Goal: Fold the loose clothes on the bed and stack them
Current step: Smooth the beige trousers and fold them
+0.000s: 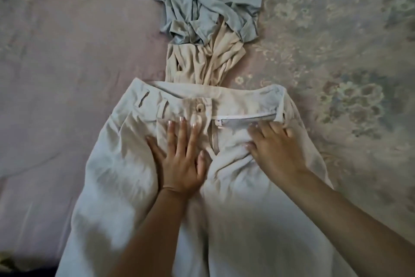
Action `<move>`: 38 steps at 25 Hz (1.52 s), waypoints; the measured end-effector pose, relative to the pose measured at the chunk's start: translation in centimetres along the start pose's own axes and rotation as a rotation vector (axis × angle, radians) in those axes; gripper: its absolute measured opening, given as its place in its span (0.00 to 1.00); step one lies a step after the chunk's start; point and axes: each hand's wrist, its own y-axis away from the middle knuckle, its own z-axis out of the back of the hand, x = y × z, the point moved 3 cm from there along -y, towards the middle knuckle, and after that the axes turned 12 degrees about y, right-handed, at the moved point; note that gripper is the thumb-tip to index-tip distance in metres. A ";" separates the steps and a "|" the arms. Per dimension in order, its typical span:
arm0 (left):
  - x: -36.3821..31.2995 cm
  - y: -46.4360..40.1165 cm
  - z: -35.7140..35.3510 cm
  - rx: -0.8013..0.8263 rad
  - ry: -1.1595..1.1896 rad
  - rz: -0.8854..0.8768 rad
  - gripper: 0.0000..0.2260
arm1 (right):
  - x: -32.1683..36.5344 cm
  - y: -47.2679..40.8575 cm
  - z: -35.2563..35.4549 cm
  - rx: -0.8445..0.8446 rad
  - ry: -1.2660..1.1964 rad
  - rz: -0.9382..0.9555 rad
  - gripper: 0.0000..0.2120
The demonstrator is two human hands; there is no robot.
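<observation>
1. Head view showed pale trousers [139, 164] lying front-up on the bed [56, 74], waistband away from the person and legs running toward them.
2. Left hand [179, 155] lay flat with straight fingers, pressing the cloth just left of the fly, grasping nothing.
3. Right hand [276, 148] rested at the turned-over right waistband; its fingertips looked slightly curled into the cloth, so I judged a light pinch, though blur left doubt.
4. Risk, as I judged it: the fly stood open and the right waistband was flipped, so folding now could trap a lumpy crease.
5. Beige garment [202, 63] touched the waistband; dragging the trousers could pull it along.
6. Grey-blue garment [202, 3] lay crumpled beyond, unfolded.
7. Soft floral bedding [336, 52] was rumpled, so folds might set unevenly. No more of the room showed.
</observation>
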 end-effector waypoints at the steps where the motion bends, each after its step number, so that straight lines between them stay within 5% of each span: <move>1: -0.1 0.0 0.1 0.006 -0.004 0.003 0.28 | -0.2 1.8 0.2 -0.111 -0.030 -0.007 0.16; 4: -0.1 -0.1 0.3 -0.009 -0.013 0.011 0.28 | -0.1 5.1 0.7 -0.327 -0.198 -0.039 0.13; 9: -0.1 0.0 0.4 -0.018 -0.025 0.012 0.29 | -0.3 2.9 -1.0 0.332 -0.299 0.009 0.32; 11: -0.1 -0.1 0.4 -0.019 -0.029 0.013 0.29 | -0.7 2.6 -0.6 0.412 -0.322 0.093 0.31; 16: -0.1 0.0 0.4 -0.007 -0.033 0.020 0.29 | -1.5 2.0 1.3 0.265 -0.300 0.126 0.10; 21: 0.0 0.1 0.3 -0.054 0.022 0.003 0.27 | -0.9 -5.1 4.7 -0.207 -0.442 0.055 0.05; 25: -0.2 0.1 0.4 -0.076 0.061 -0.005 0.26 | 2.2 -6.2 2.9 -0.044 -0.321 0.055 0.18; 30: -0.8 0.3 2.2 -0.019 0.163 0.054 0.28 | 6.2 -0.1 2.0 -0.091 -0.255 0.401 0.30; 34: -2.6 2.4 4.3 -0.130 0.173 0.101 0.26 | 5.7 0.8 1.8 -0.046 -0.131 0.427 0.17; 38: -5.5 7.7 2.5 0.030 0.072 0.022 0.25 | 5.0 0.4 2.8 -0.283 0.030 0.534 0.11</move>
